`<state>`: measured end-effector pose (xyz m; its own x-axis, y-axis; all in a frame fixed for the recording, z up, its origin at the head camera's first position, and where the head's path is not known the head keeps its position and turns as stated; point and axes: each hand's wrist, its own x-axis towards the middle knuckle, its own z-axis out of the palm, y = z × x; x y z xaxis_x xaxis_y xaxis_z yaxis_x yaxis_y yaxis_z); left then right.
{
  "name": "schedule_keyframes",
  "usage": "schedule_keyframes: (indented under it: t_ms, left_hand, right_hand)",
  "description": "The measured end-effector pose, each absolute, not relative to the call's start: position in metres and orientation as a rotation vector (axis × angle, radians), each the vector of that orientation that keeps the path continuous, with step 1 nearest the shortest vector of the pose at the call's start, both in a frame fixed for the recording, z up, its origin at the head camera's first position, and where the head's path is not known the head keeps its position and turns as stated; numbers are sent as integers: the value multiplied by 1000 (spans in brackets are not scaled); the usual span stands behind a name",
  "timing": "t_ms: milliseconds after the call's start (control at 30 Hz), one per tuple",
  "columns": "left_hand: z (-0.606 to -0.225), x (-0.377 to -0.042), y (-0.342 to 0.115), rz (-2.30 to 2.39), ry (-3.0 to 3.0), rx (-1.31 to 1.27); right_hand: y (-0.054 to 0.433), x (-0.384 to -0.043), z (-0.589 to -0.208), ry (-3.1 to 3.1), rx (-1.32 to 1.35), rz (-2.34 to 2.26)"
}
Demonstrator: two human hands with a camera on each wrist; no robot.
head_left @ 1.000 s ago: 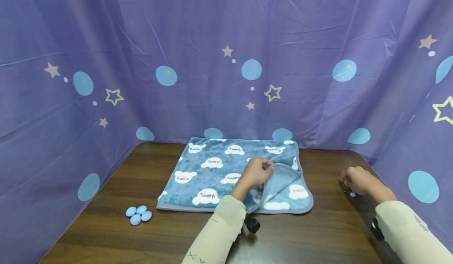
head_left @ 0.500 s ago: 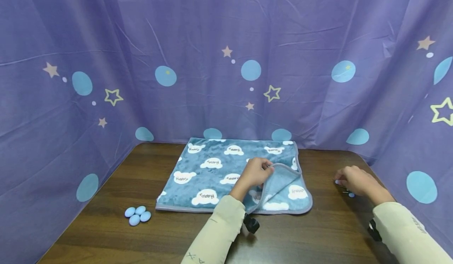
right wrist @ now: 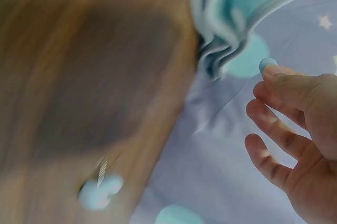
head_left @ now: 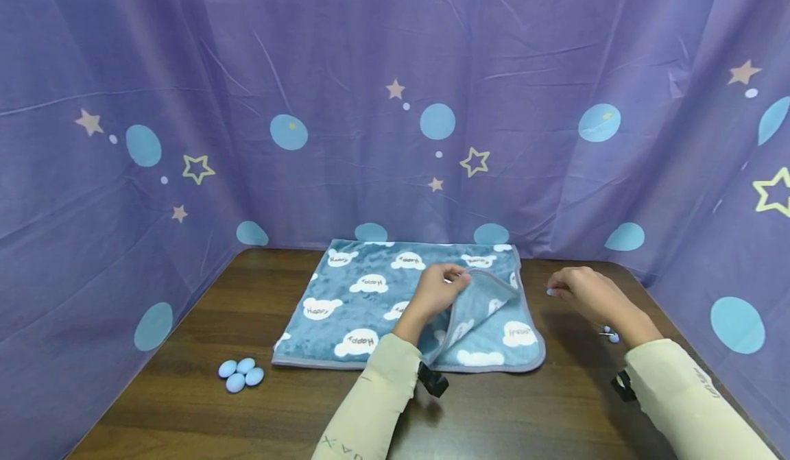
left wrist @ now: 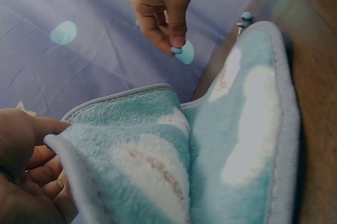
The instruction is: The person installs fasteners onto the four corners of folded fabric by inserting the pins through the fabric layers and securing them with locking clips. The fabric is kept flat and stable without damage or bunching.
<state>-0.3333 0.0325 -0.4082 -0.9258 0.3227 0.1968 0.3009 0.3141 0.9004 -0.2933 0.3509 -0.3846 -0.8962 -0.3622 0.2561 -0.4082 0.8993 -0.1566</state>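
Pale-blue oval caps (head_left: pixel 235 382), four close together toward the left of the dark wood-grain table (head_left: pixel 179 405): likely light, hard and smooth, apt to skid, best pinched across the rim. Next, mid-table and reaching back toward the far edge, a folded teal fleece blanket (head_left: pixel 379 300) with white bear-shaped patches; soft, limp, probably easy to lift, best taken by the firmer grey piping (left wrist: pixel 288 113). Left hand (head_left: pixel 437 288) pinching that edge, upper layer's corner lifted clear of the layer beneath. Then, in the air just right of the blanket, right hand (head_left: pixel 589 295), thumb and fingertip clamped on a small blue-headed piece (right wrist: pixel 267 65), other fingers apart; any shank on it impossible to tell. Farther right, blue-headed metal pins (head_left: pixel 612 337), possibly sharp, safer by the head. Underneath, smooth brown grain, faintly glossy. All around, purple curtain (head_left: pixel 370 55) with stars and blue ovals, lightly creased.
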Motion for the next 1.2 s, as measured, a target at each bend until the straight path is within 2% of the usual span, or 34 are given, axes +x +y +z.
schedule_keyframes:
  t_ms: [467, 900, 1200]
  left_hand:
    - [-407, -338, 21, 1921, 2285, 359]
    - [-403, -340, 21, 1934, 2310, 340]
    - [-393, -337, 19, 1865, 2401, 457]
  right_hand:
    - [292, -300, -376, -2488, 926, 401]
    - [257, -302, -377, -2539, 845, 508]
    - [241, -308, -375, -2532, 858, 514]
